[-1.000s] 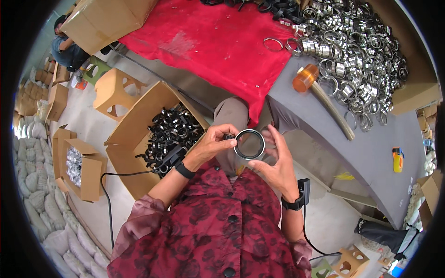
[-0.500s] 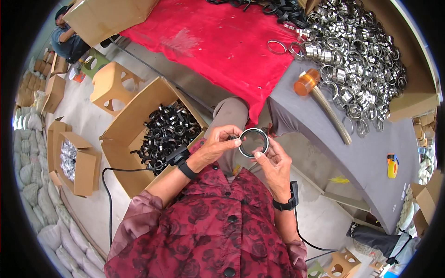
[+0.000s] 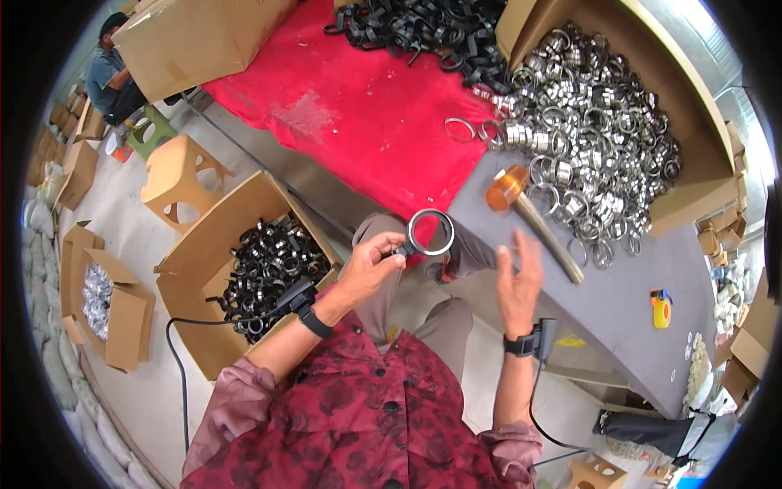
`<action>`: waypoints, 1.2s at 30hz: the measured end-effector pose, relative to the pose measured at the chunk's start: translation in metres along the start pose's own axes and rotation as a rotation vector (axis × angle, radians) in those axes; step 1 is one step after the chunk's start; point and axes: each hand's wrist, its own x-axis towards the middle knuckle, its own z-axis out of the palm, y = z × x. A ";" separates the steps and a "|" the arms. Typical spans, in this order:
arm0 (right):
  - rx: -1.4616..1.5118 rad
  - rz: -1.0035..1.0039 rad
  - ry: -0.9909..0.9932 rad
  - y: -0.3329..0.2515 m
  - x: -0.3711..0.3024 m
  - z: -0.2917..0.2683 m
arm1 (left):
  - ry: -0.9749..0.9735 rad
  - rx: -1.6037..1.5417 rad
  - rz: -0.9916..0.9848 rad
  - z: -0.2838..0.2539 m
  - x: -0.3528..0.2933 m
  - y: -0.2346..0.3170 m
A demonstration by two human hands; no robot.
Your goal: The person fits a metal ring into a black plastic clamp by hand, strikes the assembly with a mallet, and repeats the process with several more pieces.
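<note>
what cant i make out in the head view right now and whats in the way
All in the head view:
Metal ring: gripped part covered by the left hand and its fingers.
Right hand: fingers blurred, outlines unclear.
Heap of black bands: cut off by the upper edge.
Open carton: floor partly hidden under dark parts.
Co-worker: partly hidden behind the large carton.

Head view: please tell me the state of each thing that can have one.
Left hand: closed on ring
Right hand: open, empty
Ring: held by left hand alone
Mallet: lying down
Large carton: open, partly filled
Small carton: open, partly filled
Silver rings: loosely heaped
Black pieces: loosely heaped
</note>
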 end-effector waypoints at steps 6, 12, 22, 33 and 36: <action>-0.566 -0.050 -0.028 0.069 0.028 -0.020 | 0.154 0.021 0.072 -0.001 0.045 -0.017; -0.695 -0.017 -0.156 0.079 0.047 -0.016 | 0.251 -0.157 0.080 0.009 0.058 -0.025; 0.841 0.841 -0.578 0.061 0.064 -0.035 | 0.285 -0.204 0.131 0.009 0.068 -0.029; 0.339 0.256 -0.466 -0.044 0.028 -0.035 | 0.243 -0.038 0.132 0.007 0.064 -0.036; 0.049 -0.079 -0.386 -0.072 0.028 -0.037 | 0.239 -0.012 0.126 0.004 0.063 -0.037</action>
